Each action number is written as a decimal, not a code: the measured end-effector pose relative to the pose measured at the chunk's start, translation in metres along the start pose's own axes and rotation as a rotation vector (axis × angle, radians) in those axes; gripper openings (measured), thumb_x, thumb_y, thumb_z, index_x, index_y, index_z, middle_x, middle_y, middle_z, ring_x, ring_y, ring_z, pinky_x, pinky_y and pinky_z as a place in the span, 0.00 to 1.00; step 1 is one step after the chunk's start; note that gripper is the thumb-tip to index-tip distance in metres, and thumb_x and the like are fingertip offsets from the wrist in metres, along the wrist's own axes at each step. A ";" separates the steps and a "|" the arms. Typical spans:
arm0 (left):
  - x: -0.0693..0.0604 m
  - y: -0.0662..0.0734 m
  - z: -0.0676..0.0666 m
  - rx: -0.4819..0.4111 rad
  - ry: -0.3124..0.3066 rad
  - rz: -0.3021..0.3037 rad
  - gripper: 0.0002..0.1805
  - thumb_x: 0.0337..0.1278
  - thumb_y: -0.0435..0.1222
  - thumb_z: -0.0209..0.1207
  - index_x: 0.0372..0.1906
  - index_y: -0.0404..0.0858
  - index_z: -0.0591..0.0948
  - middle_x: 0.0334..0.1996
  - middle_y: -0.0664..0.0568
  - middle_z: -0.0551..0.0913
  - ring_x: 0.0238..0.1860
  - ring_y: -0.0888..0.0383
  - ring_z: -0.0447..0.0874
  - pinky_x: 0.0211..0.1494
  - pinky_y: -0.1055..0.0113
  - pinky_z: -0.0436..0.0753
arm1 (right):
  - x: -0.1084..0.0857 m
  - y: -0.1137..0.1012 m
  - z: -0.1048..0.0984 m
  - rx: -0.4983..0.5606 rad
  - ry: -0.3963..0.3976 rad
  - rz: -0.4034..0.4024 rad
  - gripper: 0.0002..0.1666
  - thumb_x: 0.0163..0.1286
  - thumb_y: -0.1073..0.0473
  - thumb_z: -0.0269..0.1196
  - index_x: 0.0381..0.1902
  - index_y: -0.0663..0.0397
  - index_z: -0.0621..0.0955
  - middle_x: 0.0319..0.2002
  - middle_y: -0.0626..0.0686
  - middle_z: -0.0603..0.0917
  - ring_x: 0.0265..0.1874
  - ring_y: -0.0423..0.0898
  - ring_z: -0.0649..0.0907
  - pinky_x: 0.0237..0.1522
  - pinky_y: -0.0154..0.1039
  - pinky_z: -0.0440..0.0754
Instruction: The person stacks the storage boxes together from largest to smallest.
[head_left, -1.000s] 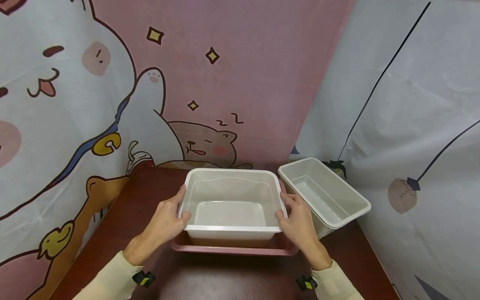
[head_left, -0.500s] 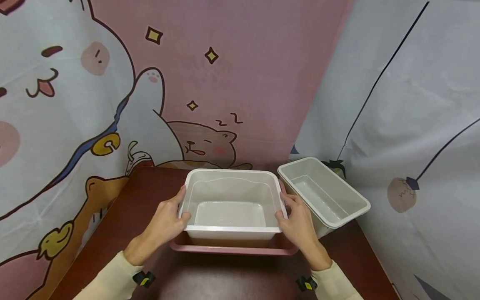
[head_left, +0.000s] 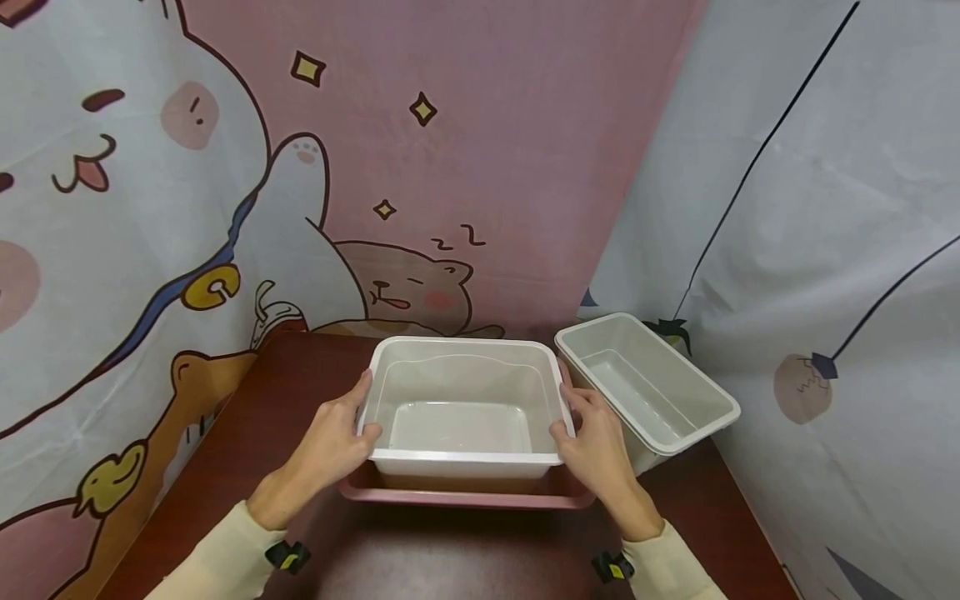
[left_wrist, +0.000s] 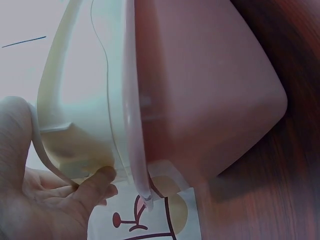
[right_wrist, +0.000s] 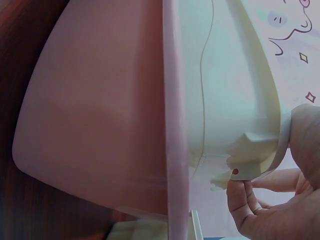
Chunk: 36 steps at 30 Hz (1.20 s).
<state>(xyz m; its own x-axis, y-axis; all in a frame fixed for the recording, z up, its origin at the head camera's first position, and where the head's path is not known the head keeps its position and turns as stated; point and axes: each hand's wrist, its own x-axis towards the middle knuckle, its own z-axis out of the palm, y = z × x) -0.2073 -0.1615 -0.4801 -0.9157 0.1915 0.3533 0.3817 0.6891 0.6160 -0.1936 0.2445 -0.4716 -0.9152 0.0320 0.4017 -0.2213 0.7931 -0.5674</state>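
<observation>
A white bin [head_left: 459, 427] sits partly inside a pink bin [head_left: 468, 500], its upper part standing above the pink rim. The left hand [head_left: 337, 437] grips the white bin's left end, thumb on the rim. At the right end, the right hand [head_left: 596, 437] holds the rim the same way. In the left wrist view, fingers of the left hand [left_wrist: 65, 195] curl under the rim of the white bin [left_wrist: 80, 100], beside the pink bin [left_wrist: 200, 95]. The right wrist view has the right hand [right_wrist: 280, 195] pinching the rim of the white bin [right_wrist: 235, 85] above the pink bin [right_wrist: 95, 110].
Another off-white bin [head_left: 648, 383] stands angled at the right, close beside the pink bin and the right hand. All stand on a dark reddish-brown table [head_left: 450, 554]. Printed cloth [head_left: 510, 167] hangs behind and on both sides.
</observation>
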 end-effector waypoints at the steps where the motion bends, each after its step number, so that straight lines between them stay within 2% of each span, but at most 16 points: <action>1: 0.000 0.000 0.000 0.002 -0.005 -0.001 0.46 0.67 0.28 0.68 0.88 0.23 0.67 0.84 0.30 0.75 0.63 0.40 0.94 0.59 0.44 0.95 | 0.000 0.000 0.000 0.001 -0.001 0.002 0.35 0.71 0.68 0.73 0.76 0.69 0.84 0.66 0.72 0.88 0.56 0.68 0.92 0.57 0.64 0.90; 5: 0.001 0.001 0.000 0.012 -0.028 -0.002 0.45 0.70 0.29 0.66 0.89 0.22 0.65 0.87 0.30 0.72 0.72 0.35 0.90 0.72 0.35 0.90 | -0.001 -0.001 -0.001 -0.002 -0.009 0.010 0.35 0.73 0.68 0.72 0.77 0.70 0.84 0.66 0.72 0.88 0.57 0.69 0.92 0.57 0.64 0.90; 8: 0.001 0.002 -0.001 0.014 -0.046 -0.003 0.45 0.71 0.29 0.66 0.89 0.22 0.64 0.88 0.30 0.70 0.76 0.33 0.87 0.75 0.34 0.86 | -0.001 -0.001 -0.001 -0.005 -0.012 0.016 0.34 0.74 0.67 0.72 0.77 0.69 0.83 0.66 0.72 0.88 0.56 0.68 0.92 0.56 0.63 0.90; 13: 0.002 0.003 -0.002 0.019 -0.069 0.006 0.45 0.72 0.29 0.65 0.89 0.21 0.63 0.89 0.29 0.67 0.81 0.31 0.81 0.79 0.34 0.81 | -0.002 0.001 -0.002 -0.006 -0.006 0.017 0.33 0.76 0.66 0.72 0.77 0.69 0.84 0.65 0.71 0.88 0.52 0.64 0.92 0.50 0.53 0.91; 16: 0.003 0.004 -0.004 0.031 -0.073 0.024 0.45 0.72 0.29 0.65 0.89 0.20 0.64 0.89 0.27 0.67 0.83 0.30 0.79 0.80 0.34 0.79 | -0.003 0.001 -0.002 -0.007 0.003 0.009 0.33 0.76 0.65 0.71 0.77 0.69 0.84 0.65 0.70 0.89 0.49 0.61 0.92 0.47 0.48 0.90; 20: 0.004 0.005 -0.006 0.061 -0.085 0.035 0.45 0.71 0.29 0.65 0.88 0.19 0.64 0.89 0.26 0.66 0.84 0.30 0.76 0.82 0.35 0.77 | -0.004 0.001 -0.003 -0.007 0.013 0.001 0.32 0.77 0.65 0.71 0.76 0.69 0.84 0.65 0.70 0.89 0.49 0.60 0.93 0.47 0.49 0.91; 26: 0.004 0.011 -0.010 0.119 -0.132 -0.006 0.45 0.75 0.33 0.65 0.90 0.23 0.63 0.91 0.30 0.63 0.86 0.28 0.74 0.81 0.32 0.77 | -0.004 0.002 -0.002 0.000 0.019 -0.007 0.32 0.78 0.64 0.71 0.76 0.69 0.84 0.65 0.69 0.88 0.47 0.61 0.91 0.48 0.49 0.88; 30: 0.004 0.013 -0.012 0.144 -0.150 -0.032 0.44 0.78 0.35 0.64 0.91 0.25 0.64 0.92 0.32 0.62 0.86 0.26 0.74 0.82 0.29 0.76 | -0.005 0.005 -0.001 -0.001 0.033 -0.026 0.31 0.77 0.64 0.72 0.75 0.69 0.85 0.64 0.69 0.89 0.44 0.57 0.89 0.46 0.45 0.86; 33: 0.005 0.014 -0.012 0.152 -0.150 -0.034 0.42 0.80 0.37 0.63 0.90 0.25 0.65 0.92 0.31 0.63 0.85 0.25 0.74 0.81 0.28 0.77 | -0.006 0.006 -0.001 0.002 0.048 -0.045 0.30 0.77 0.64 0.73 0.74 0.69 0.86 0.63 0.68 0.89 0.42 0.53 0.88 0.46 0.46 0.86; 36: 0.007 0.015 -0.014 0.164 -0.124 -0.025 0.41 0.80 0.37 0.64 0.89 0.25 0.68 0.91 0.30 0.65 0.84 0.24 0.76 0.80 0.27 0.79 | -0.006 0.008 -0.002 0.014 0.048 -0.044 0.29 0.79 0.63 0.72 0.73 0.69 0.87 0.63 0.68 0.89 0.42 0.52 0.88 0.47 0.46 0.86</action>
<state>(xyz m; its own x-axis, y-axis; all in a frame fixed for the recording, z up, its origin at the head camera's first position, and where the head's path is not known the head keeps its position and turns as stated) -0.2063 -0.1601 -0.4586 -0.9369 0.2507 0.2438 0.3427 0.7973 0.4969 -0.1887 0.2522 -0.4770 -0.8873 0.0269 0.4605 -0.2660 0.7858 -0.5584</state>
